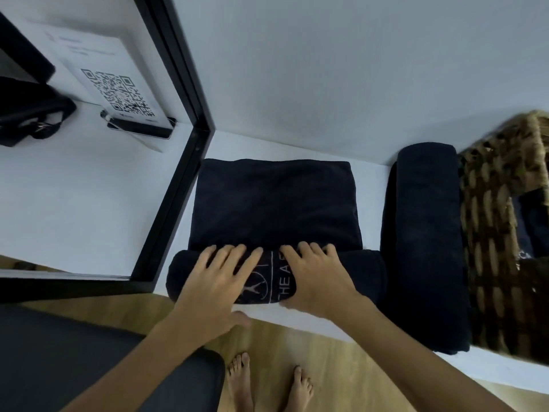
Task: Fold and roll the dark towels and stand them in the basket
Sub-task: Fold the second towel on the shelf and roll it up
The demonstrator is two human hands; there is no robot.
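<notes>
A dark folded towel (273, 203) lies flat on the white shelf (371, 173), its near end turned into a thick roll with a pale logo on top. My left hand (217, 281) rests on the roll's left half, fingers spread forward, thumb over the near side. My right hand (315, 278) wraps over the roll's middle, thumb tucked under the near edge. A second dark towel (424, 245), rolled, lies to the right against the woven basket (493, 233). Inside the basket more dark towel fabric (531, 227) shows.
A black-framed mirror (175, 162) stands on the left, reflecting a QR-code sign and a black bag. The shelf's front edge runs just under my hands. Below are a wooden floor (267, 337), my bare feet and a dark cushion (59, 358).
</notes>
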